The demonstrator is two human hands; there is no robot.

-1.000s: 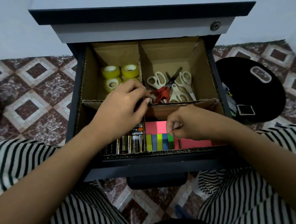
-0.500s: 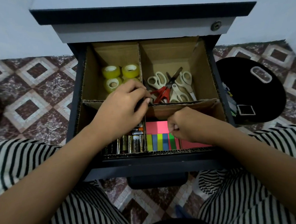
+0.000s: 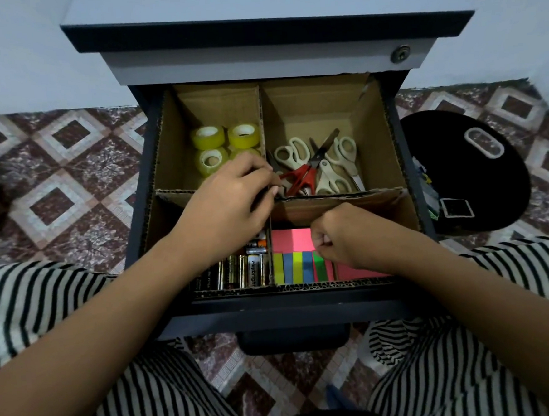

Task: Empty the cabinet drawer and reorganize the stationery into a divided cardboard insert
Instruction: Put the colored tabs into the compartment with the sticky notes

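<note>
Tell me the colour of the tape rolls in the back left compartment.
Yellow. The tape rolls show best in the head view, the only one.

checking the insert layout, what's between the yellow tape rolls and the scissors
Head view: an upright brown cardboard divider wall separates the yellow tape rolls from the white- and red-handled scissors.

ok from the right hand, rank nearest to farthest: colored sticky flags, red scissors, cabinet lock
1. Colored sticky flags: right beside the right hand, same near-right compartment.
2. Red scissors: in the far-right compartment, beyond the divider.
3. Cabinet lock: on the cabinet front, far right.
</note>
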